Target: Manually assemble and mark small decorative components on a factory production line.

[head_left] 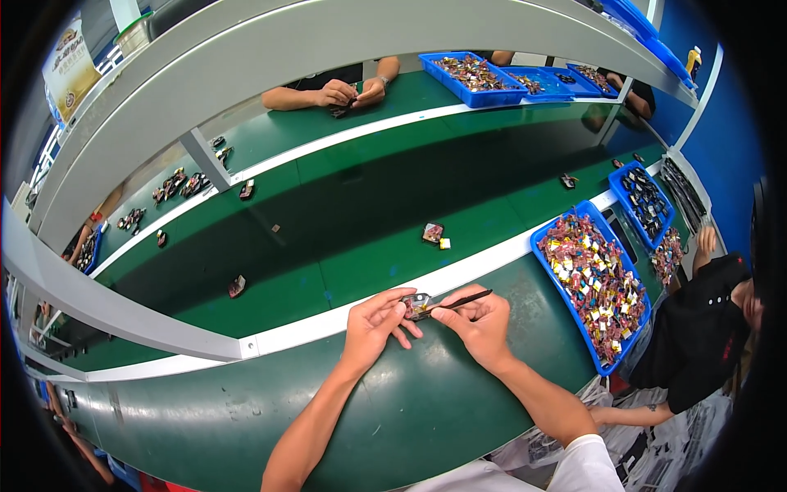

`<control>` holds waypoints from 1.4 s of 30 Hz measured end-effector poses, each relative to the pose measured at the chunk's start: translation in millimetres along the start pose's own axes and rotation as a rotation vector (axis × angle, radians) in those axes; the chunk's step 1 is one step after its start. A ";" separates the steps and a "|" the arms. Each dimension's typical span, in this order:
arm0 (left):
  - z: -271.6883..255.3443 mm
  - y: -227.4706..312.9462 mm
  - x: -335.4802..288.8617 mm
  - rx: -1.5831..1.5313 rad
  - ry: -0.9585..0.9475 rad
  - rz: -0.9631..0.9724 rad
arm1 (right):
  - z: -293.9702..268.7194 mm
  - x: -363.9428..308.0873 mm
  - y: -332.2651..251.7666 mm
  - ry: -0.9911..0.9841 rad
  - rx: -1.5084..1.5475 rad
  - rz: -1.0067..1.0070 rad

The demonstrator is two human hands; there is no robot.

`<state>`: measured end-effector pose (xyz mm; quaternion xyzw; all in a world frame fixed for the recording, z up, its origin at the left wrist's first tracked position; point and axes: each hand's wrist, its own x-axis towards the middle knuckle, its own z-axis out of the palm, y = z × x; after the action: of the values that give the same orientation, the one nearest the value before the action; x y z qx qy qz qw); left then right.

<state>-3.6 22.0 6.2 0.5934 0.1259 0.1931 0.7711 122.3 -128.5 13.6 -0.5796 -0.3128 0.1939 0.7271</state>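
Between both hands, above the green bench near its white rail, is a small dark housing with reddish and yellow parts inside [416,305]. My left hand [377,323] is closed on the left side of this housing with thumb and fingertips. In my right hand [479,325] is a pair of dark tweezers [464,302], gripped between thumb and fingers. Their tip points left into the housing, and the back end sticks out to the upper right. The exact contact at the tip is too small to make out.
A blue tray [602,365] full of small wired parts stands right of my hands; another blue tray [670,220] holds dark pieces. Beyond the white rail [484,264], small assemblies [433,233] lie on the green belt. Co-worker's hands [352,93] work opposite; another person [697,320] is at right.
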 end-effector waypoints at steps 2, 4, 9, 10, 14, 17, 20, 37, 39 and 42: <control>-2.1 0.0 0.0 -0.038 -0.002 -0.006 | -0.2 0.0 -1.1 0.002 -0.013 -0.010; -2.8 1.3 -0.6 -0.035 -0.011 -0.001 | -1.5 0.4 -0.1 0.009 -0.002 -0.007; -3.7 3.0 -1.6 -0.041 -0.017 0.014 | 2.0 2.8 2.0 0.040 0.125 0.024; -2.8 3.6 -1.8 -0.037 -0.017 0.016 | 3.4 3.4 -0.5 0.040 0.167 0.029; -1.6 3.2 -2.9 0.000 0.002 0.026 | -1.7 1.5 1.9 -0.012 0.104 0.087; 8.5 2.9 2.6 0.003 -0.002 0.012 | -2.8 -0.6 -4.5 0.002 0.161 -0.018; 9.4 -1.3 2.0 0.031 0.054 0.030 | -1.5 -3.0 -11.6 -0.002 0.111 0.057; 7.8 0.0 1.2 0.007 0.061 -0.017 | -3.0 -4.5 -8.8 0.068 -0.206 -0.080; 4.2 2.8 -0.5 -0.031 0.039 -0.026 | 0.3 -3.9 -6.7 0.049 -0.172 -0.081; -1.6 6.0 -2.6 -0.025 0.036 -0.031 | 5.5 -3.4 -5.9 0.037 -0.164 -0.083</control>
<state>-7.5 23.5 11.4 0.5780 0.1464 0.1935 0.7791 115.6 -128.2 19.3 -0.6272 -0.3379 0.1269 0.6902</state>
